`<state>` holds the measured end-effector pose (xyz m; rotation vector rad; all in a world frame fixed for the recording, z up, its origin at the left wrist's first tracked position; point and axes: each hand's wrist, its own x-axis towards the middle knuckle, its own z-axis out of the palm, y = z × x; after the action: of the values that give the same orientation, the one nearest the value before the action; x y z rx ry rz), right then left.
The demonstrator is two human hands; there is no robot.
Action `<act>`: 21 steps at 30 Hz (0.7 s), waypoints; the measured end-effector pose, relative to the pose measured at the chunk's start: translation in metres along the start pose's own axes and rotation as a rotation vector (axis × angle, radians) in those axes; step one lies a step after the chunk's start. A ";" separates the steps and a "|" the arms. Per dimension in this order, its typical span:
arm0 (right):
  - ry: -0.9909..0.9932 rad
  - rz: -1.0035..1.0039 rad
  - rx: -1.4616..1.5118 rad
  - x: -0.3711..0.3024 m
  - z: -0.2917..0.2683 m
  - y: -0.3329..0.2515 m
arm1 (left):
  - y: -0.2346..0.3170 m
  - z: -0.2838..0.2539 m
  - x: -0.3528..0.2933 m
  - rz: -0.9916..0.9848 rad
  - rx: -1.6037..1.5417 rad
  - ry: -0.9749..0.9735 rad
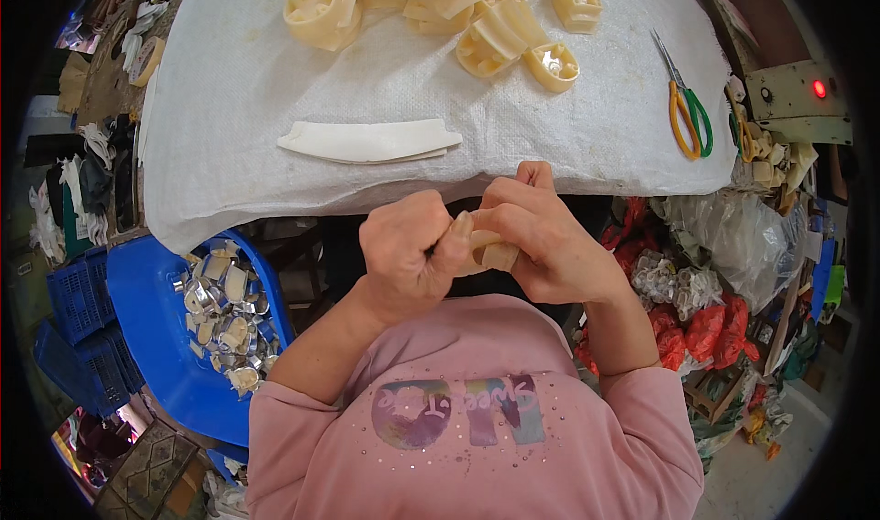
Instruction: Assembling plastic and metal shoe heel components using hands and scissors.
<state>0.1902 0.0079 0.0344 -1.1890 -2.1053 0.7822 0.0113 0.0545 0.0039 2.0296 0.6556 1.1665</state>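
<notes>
Close to my chest, just off the table's near edge, my two hands meet over a cream-coloured curved piece, possibly a thin strip bent into a band. My left hand is closed like a fist, its thumb pressed to the piece's left end. Curled fingers of my right hand wrap the other side of it. Much of the piece is hidden by the fingers. Beyond my hands, a small stack of white curved strips lies flat on the white woven cloth.
Yellowish translucent moulded pieces are heaped at the table's far side. Scissors with one orange and one green handle lie at the right. A blue tub at lower left holds silver-and-cream parts. Red plastic bags sit at right.
</notes>
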 end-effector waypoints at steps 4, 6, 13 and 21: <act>0.065 -0.001 -0.011 0.001 0.003 0.005 | 0.001 -0.004 -0.006 -0.262 -0.437 -0.057; 0.143 -0.015 0.001 0.001 0.004 0.006 | 0.020 -0.001 -0.002 -0.539 -0.675 0.249; 0.152 -0.041 -0.143 0.003 0.007 0.006 | -0.001 -0.003 -0.009 0.014 -0.018 0.152; 0.430 -0.087 -0.063 0.008 -0.011 -0.016 | -0.011 -0.017 -0.014 0.032 0.094 0.293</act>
<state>0.1865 0.0100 0.0553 -1.1687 -1.8181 0.3801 -0.0109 0.0568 -0.0055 1.9691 0.8366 1.4942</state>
